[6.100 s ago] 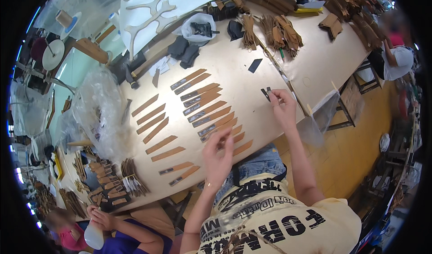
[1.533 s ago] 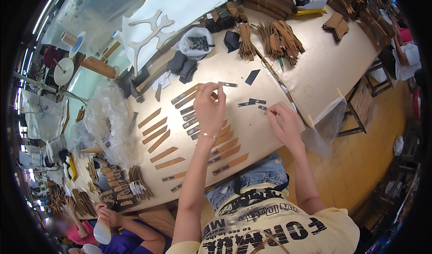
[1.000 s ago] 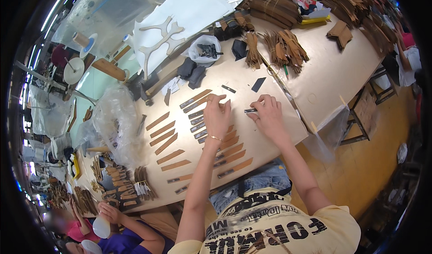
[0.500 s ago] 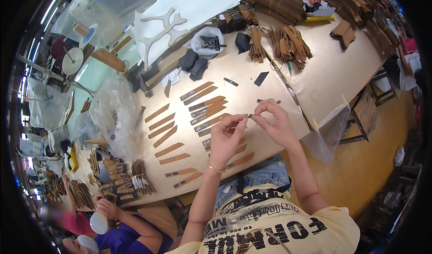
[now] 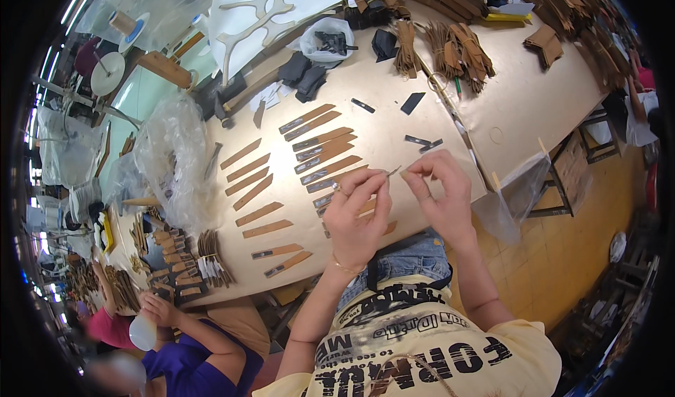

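Observation:
My left hand (image 5: 357, 211) is closed in a pinch, with a thin dark strip (image 5: 394, 171) sticking out from its fingertips. Close by on the right, my right hand (image 5: 443, 192) has its thumb and fingers pressed together; whatever may be between them is too small to make out. Both hands hover over the table's near edge. Under and left of them lie rows of brown leather strips (image 5: 327, 147), several with dark, shiny ends. Just beyond my right hand, two short dark strips (image 5: 430, 145) lie partly crossed.
A dark slanted patch (image 5: 413, 102) and a small dark strip (image 5: 363, 105) lie farther back. Bundled brown strips (image 5: 460, 56) and a white bag (image 5: 327, 40) stand at the far side. Clear plastic (image 5: 169, 165) heaps up at left. A co-worker's hands (image 5: 159, 309) work at lower left.
My hands have drawn slightly apart; the small dark piece that was between both now shows at my left fingertips. The two crossed dark strips are now uncovered by my right hand.

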